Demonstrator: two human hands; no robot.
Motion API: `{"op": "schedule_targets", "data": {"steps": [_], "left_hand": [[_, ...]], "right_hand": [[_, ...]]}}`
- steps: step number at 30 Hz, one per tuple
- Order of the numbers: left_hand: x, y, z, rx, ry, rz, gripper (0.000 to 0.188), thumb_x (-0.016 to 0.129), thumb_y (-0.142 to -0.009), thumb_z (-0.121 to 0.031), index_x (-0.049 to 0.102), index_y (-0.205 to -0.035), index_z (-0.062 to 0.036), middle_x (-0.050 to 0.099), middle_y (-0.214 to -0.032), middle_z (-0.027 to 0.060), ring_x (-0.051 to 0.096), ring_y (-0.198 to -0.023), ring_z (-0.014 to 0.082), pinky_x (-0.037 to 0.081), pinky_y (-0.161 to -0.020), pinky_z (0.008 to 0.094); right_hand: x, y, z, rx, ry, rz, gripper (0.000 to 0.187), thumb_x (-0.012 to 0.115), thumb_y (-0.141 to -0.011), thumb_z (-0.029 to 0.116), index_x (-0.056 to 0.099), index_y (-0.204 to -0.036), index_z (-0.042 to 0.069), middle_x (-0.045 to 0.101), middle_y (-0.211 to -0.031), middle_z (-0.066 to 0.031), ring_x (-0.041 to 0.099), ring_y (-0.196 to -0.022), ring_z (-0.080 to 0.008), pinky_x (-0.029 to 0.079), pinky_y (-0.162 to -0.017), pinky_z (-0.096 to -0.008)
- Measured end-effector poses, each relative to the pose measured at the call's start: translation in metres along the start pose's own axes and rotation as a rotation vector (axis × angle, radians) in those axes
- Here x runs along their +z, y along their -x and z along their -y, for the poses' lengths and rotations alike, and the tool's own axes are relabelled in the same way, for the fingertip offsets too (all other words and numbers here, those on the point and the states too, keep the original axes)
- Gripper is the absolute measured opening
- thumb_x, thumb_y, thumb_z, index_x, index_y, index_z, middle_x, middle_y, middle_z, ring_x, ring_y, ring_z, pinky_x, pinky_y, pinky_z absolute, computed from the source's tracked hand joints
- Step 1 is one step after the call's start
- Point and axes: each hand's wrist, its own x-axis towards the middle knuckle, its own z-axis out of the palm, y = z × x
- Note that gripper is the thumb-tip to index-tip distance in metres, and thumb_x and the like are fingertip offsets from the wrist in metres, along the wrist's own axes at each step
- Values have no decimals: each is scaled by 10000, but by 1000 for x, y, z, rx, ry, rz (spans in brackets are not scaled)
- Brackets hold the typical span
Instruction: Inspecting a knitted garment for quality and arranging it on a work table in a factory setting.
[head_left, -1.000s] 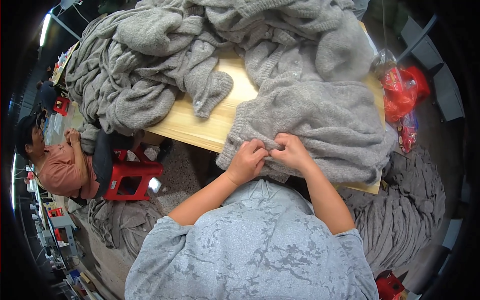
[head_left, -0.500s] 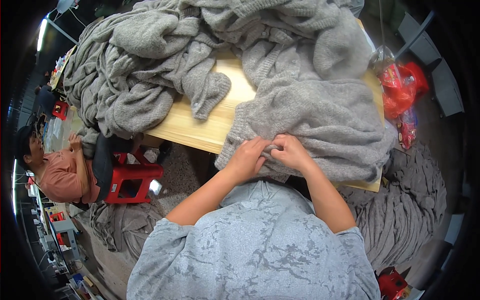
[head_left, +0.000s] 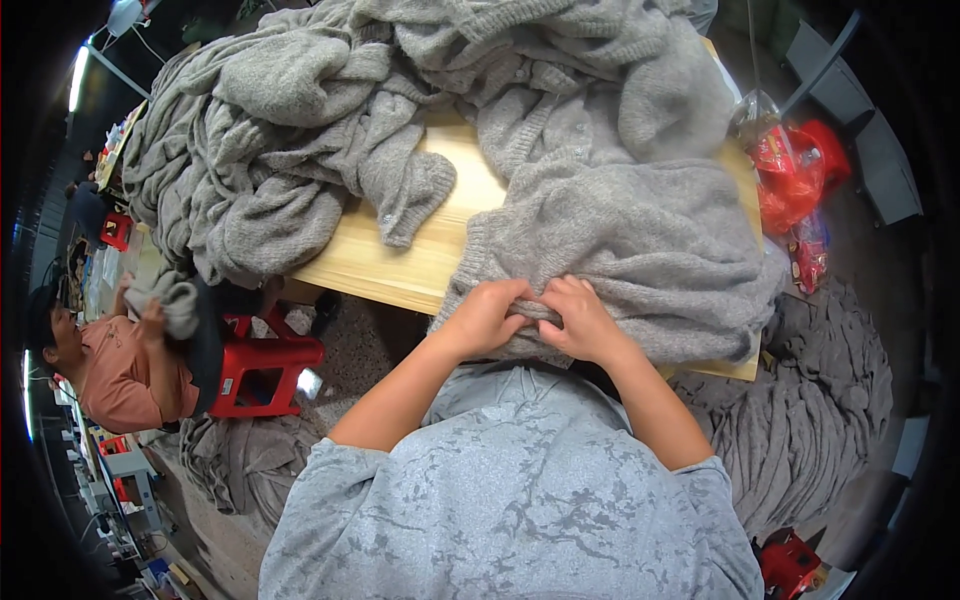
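Note:
A grey knitted sweater (head_left: 640, 240) lies spread over the near edge of a light wooden table (head_left: 405, 275), its ribbed band toward the left. My left hand (head_left: 490, 318) pinches the knit close to that ribbed band. Just beside it, my right hand (head_left: 580, 320) grips the same sweater, thumb and fingers closed on a fold. A small ridge of fabric is bunched between the two hands. What lies under my fingertips is hidden.
More grey knitwear (head_left: 290, 90) is heaped across the table's far side. A seated person (head_left: 130, 365) on a red stool (head_left: 265, 370) handles a grey garment at left. Red plastic bags (head_left: 800, 170) are at right; a grey knit pile (head_left: 800, 430) lies on the floor.
My hands have shifted slightly along the fold, and their fingers now curl over the fabric. The seated person has raised a grey garment.

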Motion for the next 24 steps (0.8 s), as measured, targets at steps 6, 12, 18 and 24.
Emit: {"op": "schedule_targets", "data": {"steps": [6,12,18,24], "left_hand": [[-2,-1,10,-68,49,34,206,690,-697,-36,588,-874,-6,630,-767,112,610,-719,188,464,-655,310],[-1,-2,16,-246,244,113,142,698,-715,2,617,-832,-4,636,-747,0,556,-691,27,455,-602,219],[11,-2,28,-371,677,3,90,691,-717,11,630,-779,-11,620,-688,-12,531,-611,33,434,-534,216],[12,-2,27,-395,529,8,87,655,-705,48,625,-780,15,641,-754,30,584,-664,62,479,-590,212]], "right_hand": [[1,-1,-3,40,-79,-8,204,624,-654,139,625,-817,16,547,-795,-81,506,-810,-258,389,-774,-378],[-8,-7,4,203,-300,-38,175,596,-626,90,647,-753,-19,583,-704,-103,553,-704,-253,443,-676,-340],[-15,-9,4,374,-493,3,167,588,-628,55,632,-758,-40,567,-676,-78,521,-629,-147,409,-573,-279],[-15,-11,11,374,-394,-24,200,592,-616,100,644,-753,-37,594,-678,-129,560,-609,-226,444,-582,-324]]}}
